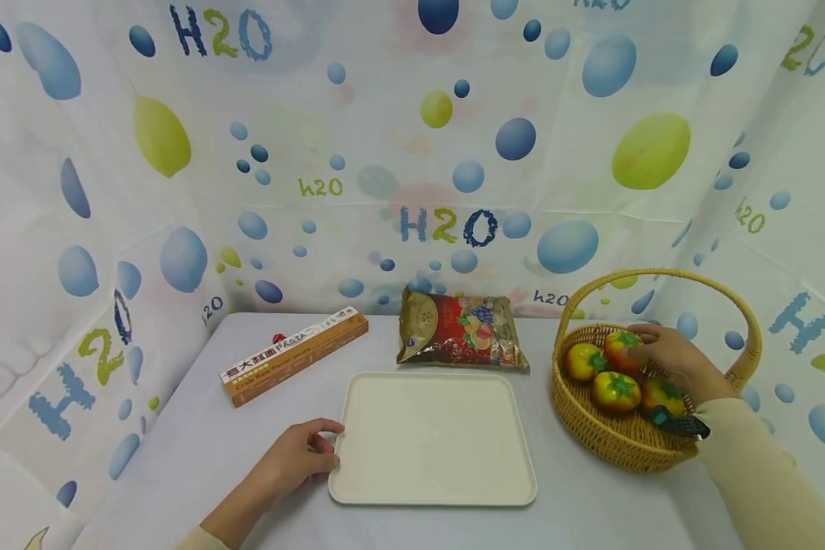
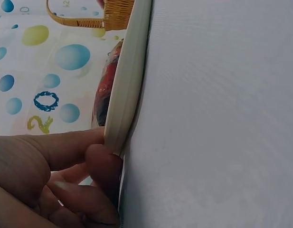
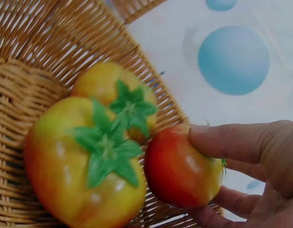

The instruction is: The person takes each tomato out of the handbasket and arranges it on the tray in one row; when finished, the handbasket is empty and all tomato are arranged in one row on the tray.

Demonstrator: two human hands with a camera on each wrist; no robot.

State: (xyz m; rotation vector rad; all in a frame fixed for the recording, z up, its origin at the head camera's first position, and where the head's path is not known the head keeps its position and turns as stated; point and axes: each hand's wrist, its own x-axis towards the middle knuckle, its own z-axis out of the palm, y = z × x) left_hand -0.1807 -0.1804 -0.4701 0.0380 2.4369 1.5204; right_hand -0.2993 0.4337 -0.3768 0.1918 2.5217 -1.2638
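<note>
A wicker basket (image 1: 608, 439) with a tall handle stands at the right, holding red-yellow tomatoes with green leafy tops. My right hand (image 1: 674, 359) reaches in over its far side and grips a tomato (image 3: 172, 164) between thumb and fingers. Close beside it in the right wrist view lie a larger-looking tomato (image 3: 51, 147) and another tomato (image 3: 91, 85). At the left edge of a cream rectangular tray (image 1: 433, 439), my left hand (image 1: 289, 458) pinches the rim with curled fingers and thumb. The tray lies flat on the white-covered table.
Behind the tray, a red and gold snack bag (image 1: 464, 330) lies near the table's back edge. A long pasta box (image 1: 296, 355) lies slanted at the back left. Patterned curtains (image 1: 385, 153) enclose the table at the back and sides.
</note>
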